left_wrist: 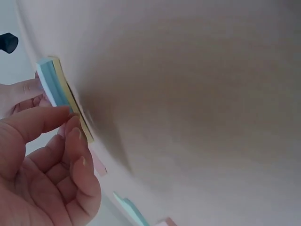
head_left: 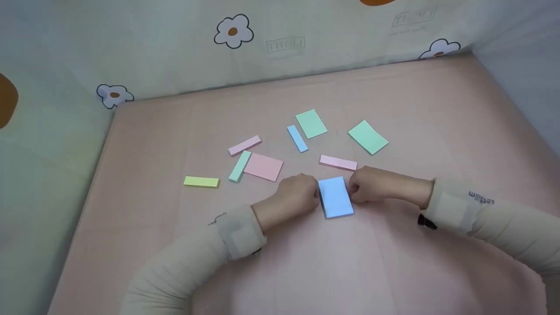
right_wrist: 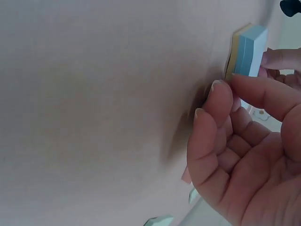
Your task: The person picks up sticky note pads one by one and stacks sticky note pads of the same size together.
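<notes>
A stack of sticky note pads, with a blue pad [head_left: 336, 197] on top, lies between my two hands. Under the blue, a yellow layer [left_wrist: 65, 84] shows in both wrist views. My left hand [head_left: 297, 192] pinches the stack's left edge between thumb and curled fingers. From the opposite side, my right hand [head_left: 372, 184] pinches the right edge with its thumb and fingertips. A pink strip pad [head_left: 338, 162] lies just beyond the stack, close to the right hand. Left of and beyond the left hand is a pink square pad [head_left: 263, 167].
Farther back lie two green pads [head_left: 311, 124] and a blue strip [head_left: 298, 138]. Toward the left are a pink strip [head_left: 245, 145], a mint strip [head_left: 240, 166] touching the pink square, and a yellow strip [head_left: 201, 182]. Flowered cloth [head_left: 175, 48] hangs behind the pink surface.
</notes>
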Action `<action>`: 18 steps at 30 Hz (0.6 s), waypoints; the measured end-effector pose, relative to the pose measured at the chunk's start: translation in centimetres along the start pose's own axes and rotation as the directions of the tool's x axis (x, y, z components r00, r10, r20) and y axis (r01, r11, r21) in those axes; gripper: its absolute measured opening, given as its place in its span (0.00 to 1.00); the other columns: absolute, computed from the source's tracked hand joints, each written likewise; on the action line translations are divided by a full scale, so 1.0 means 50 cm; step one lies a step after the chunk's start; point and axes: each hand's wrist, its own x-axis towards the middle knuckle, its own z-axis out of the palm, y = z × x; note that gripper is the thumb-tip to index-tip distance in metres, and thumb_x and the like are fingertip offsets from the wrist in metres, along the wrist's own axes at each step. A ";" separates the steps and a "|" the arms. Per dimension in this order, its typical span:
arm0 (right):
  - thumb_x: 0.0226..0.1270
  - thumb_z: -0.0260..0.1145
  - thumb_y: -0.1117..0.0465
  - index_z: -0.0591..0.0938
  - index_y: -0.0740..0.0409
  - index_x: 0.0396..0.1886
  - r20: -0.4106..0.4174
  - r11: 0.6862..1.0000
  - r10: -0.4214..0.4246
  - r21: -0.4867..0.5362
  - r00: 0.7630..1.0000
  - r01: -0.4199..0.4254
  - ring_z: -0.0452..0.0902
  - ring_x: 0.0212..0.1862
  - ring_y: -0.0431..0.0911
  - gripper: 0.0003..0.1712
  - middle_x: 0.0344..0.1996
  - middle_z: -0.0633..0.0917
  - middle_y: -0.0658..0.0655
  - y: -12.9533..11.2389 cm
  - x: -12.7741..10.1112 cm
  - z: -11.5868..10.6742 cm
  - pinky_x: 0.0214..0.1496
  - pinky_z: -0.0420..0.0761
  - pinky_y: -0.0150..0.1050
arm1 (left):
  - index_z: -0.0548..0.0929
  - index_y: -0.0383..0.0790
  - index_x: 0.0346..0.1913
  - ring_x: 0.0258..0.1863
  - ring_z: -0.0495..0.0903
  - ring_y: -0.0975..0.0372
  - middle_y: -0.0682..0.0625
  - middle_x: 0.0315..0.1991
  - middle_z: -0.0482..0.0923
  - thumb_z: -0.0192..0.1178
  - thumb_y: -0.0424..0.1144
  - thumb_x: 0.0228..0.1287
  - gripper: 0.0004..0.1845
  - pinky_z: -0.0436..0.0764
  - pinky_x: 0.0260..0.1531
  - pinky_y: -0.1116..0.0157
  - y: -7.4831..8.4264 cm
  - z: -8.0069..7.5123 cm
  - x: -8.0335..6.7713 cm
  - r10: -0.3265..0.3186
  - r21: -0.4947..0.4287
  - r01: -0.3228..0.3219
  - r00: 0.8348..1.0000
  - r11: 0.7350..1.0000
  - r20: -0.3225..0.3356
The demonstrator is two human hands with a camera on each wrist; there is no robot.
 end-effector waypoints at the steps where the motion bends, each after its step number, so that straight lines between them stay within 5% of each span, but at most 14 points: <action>1: 0.54 0.59 0.68 0.77 0.58 0.16 -0.002 1.000 0.004 0.004 1.000 -0.004 0.59 0.18 0.40 0.09 0.10 0.64 0.47 -0.001 0.001 0.001 0.21 0.59 0.31 | 0.83 0.36 0.29 0.17 0.68 0.62 0.52 0.14 0.67 0.56 0.34 0.59 0.07 0.62 0.17 0.71 0.002 0.002 0.003 -0.002 0.001 0.002 1.000 1.000 0.001; 18: 0.50 0.58 0.71 0.73 0.59 0.16 -0.029 1.000 0.002 -0.024 1.000 -0.003 0.60 0.19 0.41 0.07 0.13 0.65 0.49 -0.009 0.002 0.009 0.22 0.59 0.32 | 0.81 0.36 0.23 0.16 0.66 0.63 0.53 0.12 0.64 0.58 0.33 0.56 0.07 0.61 0.15 0.71 0.008 0.011 0.011 -0.054 -0.083 0.057 0.998 0.995 0.029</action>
